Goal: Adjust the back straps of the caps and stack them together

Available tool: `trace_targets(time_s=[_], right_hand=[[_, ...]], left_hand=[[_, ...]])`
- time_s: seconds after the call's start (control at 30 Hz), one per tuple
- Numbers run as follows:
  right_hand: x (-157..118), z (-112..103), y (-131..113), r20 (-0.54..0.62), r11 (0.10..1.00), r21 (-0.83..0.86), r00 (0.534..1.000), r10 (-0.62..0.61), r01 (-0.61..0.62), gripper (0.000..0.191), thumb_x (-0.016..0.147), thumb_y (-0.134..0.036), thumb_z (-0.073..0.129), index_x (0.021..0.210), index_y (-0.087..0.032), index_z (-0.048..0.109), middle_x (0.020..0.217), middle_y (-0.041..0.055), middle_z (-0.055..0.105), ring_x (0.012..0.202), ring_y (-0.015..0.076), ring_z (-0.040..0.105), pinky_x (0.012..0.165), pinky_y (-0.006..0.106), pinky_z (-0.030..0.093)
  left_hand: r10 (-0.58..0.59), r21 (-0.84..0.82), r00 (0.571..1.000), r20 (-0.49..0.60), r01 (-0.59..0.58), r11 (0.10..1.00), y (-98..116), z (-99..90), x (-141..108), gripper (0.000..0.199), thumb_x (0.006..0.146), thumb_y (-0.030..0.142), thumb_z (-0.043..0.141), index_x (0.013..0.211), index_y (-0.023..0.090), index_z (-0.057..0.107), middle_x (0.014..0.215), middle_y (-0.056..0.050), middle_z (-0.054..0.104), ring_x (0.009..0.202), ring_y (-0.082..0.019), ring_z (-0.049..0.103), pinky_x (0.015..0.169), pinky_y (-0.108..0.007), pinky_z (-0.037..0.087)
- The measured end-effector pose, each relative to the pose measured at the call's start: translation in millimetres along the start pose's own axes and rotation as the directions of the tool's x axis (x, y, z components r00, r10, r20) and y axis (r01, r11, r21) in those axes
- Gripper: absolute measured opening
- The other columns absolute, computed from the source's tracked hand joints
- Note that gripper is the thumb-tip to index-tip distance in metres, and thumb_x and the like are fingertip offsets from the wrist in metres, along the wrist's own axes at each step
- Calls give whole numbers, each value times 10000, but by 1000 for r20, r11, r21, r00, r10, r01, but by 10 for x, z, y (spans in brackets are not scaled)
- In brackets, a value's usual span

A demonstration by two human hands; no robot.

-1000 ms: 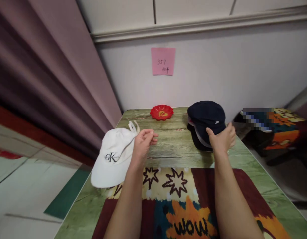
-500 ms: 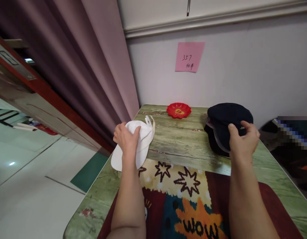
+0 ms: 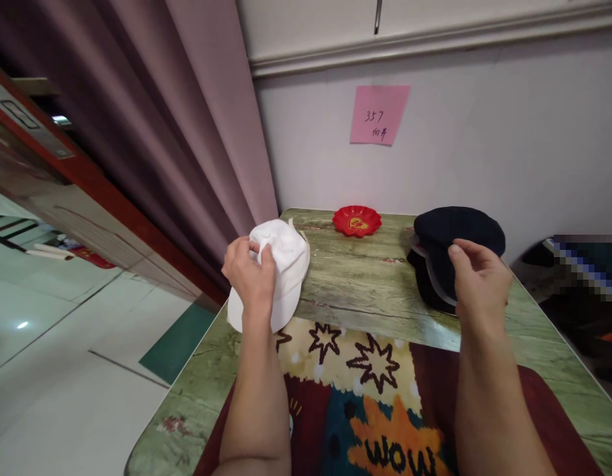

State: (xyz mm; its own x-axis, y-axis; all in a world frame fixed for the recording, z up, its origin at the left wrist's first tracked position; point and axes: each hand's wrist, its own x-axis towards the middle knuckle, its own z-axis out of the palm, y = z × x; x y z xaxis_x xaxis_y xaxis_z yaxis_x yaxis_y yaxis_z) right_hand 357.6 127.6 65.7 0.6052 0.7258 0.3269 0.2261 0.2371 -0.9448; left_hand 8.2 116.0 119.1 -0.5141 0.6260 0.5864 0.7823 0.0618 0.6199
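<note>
On the left side of the table, my left hand (image 3: 250, 270) pinches the crown of a white cap (image 3: 290, 264), whose brim points toward me. The cloth is bunched between thumb and fingers. Over at the right, my right hand (image 3: 482, 274) has its thumb and fingertips together in front of a dark navy cap (image 3: 459, 228). Whether any cloth is between those fingertips is hidden. Beneath the navy cap, other dark headwear (image 3: 425, 281) shows at its left edge.
A red scalloped dish (image 3: 357, 221) stands at the table's back edge by the wall. A patterned mat (image 3: 375, 396) covers the near part of the wood-grain table (image 3: 355, 277). A purple curtain (image 3: 201, 119) hangs at the left.
The white cap's crown has risen and puckered in my left hand's pinch, and its brim has shifted slightly right. My right hand's thumb and fingers have closed together.
</note>
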Motion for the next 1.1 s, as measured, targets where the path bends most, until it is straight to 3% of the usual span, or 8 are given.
trace_targets(time_s=[0.13,0.33,0.57,0.7,0.77,0.87,0.93,1.1], right_hand=[[-201,202,-171,275,984,76,952,132,-159,403,748,-496,785,992,-178,745,953,66,738,893,206,675,930,408,516],[-529,474,-435,726,672,256,597,342,-696,421,810,-483,765,1113,-197,706,1032,101,768,900,214,737,784,333,583],[-421,453,-488,561,463,587,746,358,-664,226,783,-233,748,1004,-187,737,1003,53,787,1005,250,731,936,395,586],[-311,384,-457,499,425,655,779,379,-625,232,761,-184,685,984,-184,750,941,50,794,1076,280,712,999,455,557],[-278,369,-431,508,412,653,771,383,-635,254,757,-191,672,997,-180,752,931,53,795,1095,287,705,1011,472,547],[-239,352,-375,558,393,623,736,383,-676,273,754,-209,681,1016,-172,748,932,65,795,1105,288,701,1025,473,536],[-207,331,-330,606,373,591,699,379,-715,275,751,-209,689,1016,-166,747,933,75,796,1111,290,699,1037,464,528],[-154,307,-235,703,378,509,627,334,-773,258,760,-224,682,1007,-187,748,949,80,796,1138,302,687,1045,451,523]], left_hand=[[-17,-359,995,-96,-18,933,297,-24,-118,170,826,314,690,779,211,564,1211,-68,637,1152,-247,572,961,-361,441],[-115,-761,983,141,182,622,690,140,-424,216,798,315,744,771,210,558,1169,-43,644,1068,-214,616,781,-270,493],[137,-790,912,387,251,559,902,183,-624,179,767,301,772,725,207,626,1092,-68,674,1044,-224,630,830,-297,503],[29,-757,889,458,373,537,724,336,-531,232,860,446,682,912,219,680,1154,-73,684,1088,-219,625,893,-312,505],[-47,-664,786,616,551,506,599,436,-468,371,847,562,667,986,218,680,1154,-85,698,1107,-249,633,866,-324,525],[70,-447,449,891,841,303,436,551,-408,636,829,746,546,1054,169,692,1102,-152,729,1140,-331,648,881,-400,552],[221,-349,310,925,922,168,354,589,-404,688,842,746,526,1126,140,683,1095,-166,740,1170,-350,646,954,-436,538],[321,-358,350,880,933,-35,280,590,-530,520,798,415,748,1231,143,656,1129,-118,754,1217,-343,633,1097,-449,467]])
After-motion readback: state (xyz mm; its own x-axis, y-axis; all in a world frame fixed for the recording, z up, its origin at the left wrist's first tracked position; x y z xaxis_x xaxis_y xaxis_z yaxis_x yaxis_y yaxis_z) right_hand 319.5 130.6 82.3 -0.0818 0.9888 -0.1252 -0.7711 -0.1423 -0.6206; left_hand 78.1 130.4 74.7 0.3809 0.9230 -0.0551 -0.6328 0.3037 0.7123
